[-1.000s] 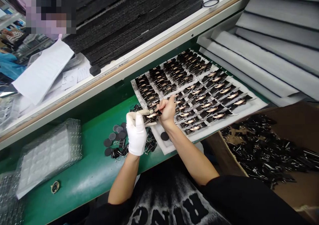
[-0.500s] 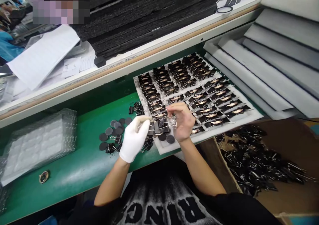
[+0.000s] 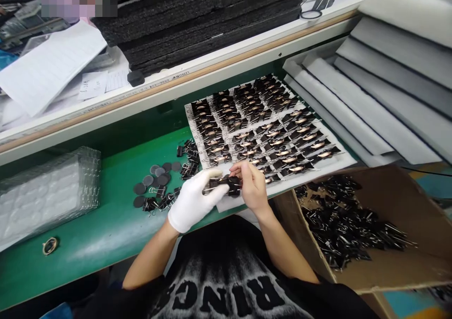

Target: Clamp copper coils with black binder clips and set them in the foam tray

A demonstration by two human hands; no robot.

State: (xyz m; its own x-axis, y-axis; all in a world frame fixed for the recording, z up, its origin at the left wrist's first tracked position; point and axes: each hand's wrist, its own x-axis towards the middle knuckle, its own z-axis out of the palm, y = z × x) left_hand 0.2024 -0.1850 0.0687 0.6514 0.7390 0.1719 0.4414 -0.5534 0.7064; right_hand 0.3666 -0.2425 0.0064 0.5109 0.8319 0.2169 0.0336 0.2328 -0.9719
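My left hand [image 3: 192, 199], in a white glove, grips a cluster of black binder clips [image 3: 233, 185] between thumb and fingers. From the other side my bare right hand [image 3: 253, 187] closes its fingers on the clips' right end. What lies inside the cluster is hidden. Both hands are over the near left corner of a white foam sheet [image 3: 224, 206], which carries rows of round gold-edged pieces [image 3: 296, 169] with black clips on them. Left of the glove lie loose binder clips [image 3: 190, 165] and dark round discs [image 3: 140, 188].
Clear plastic trays [image 3: 83, 182] are stacked at the left, near a gold-edged ring [image 3: 50, 246]. A cardboard box [image 3: 384, 187] of clips stands below right. Grey-white padded sheets [image 3: 356, 102] lean at the right. Behind the ledge [image 3: 212, 64] is black foam [image 3: 212, 17]; a person is at top left.
My right hand has come in from beside the clips and closed on their right end. The held clips have turned and sit lower against the glove. The whole view has shifted slightly.
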